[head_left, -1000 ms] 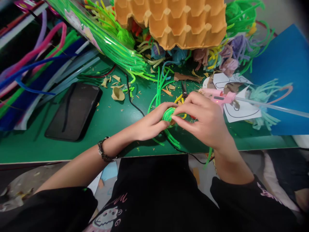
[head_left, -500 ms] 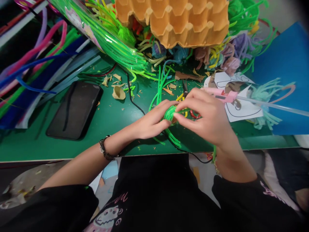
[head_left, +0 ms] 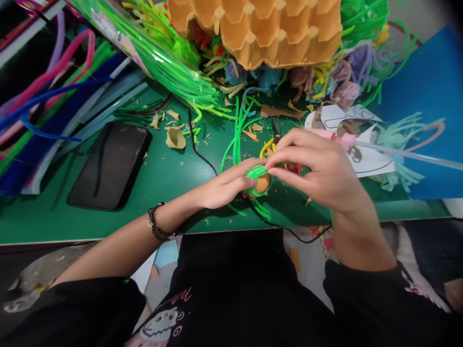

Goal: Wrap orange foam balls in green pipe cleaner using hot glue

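A small cup-like piece (head_left: 263, 183), brown inside with green pipe cleaner wrapped round its rim, is held by my left hand (head_left: 231, 185), thumb at its left edge and fingers behind. The thumb and forefinger of my right hand (head_left: 311, 168) pinch together at the upper right of the green wrap (head_left: 256, 171). Loose green pipe cleaners (head_left: 238, 130) lie on the table just beyond my left hand. Behind my right hand are dark-tipped pliers (head_left: 277, 130) with yellow and red handles, partly hidden, and a pink glue gun (head_left: 343, 140) with a clear stick.
An orange egg carton (head_left: 282, 38) sits on pipe cleaner bundles at the back. A black phone (head_left: 110, 166) lies at the left, near coloured pipe cleaners (head_left: 54, 96). A black cable (head_left: 197, 149) crosses the green table (head_left: 173, 178). Blue sheet (head_left: 427, 120) and paper cut-outs (head_left: 372, 164) are at the right.
The piece has turned so that its brown inside shows more. My right hand has shifted slightly right, its fingertips still at the green wrap. The view has moved a little.
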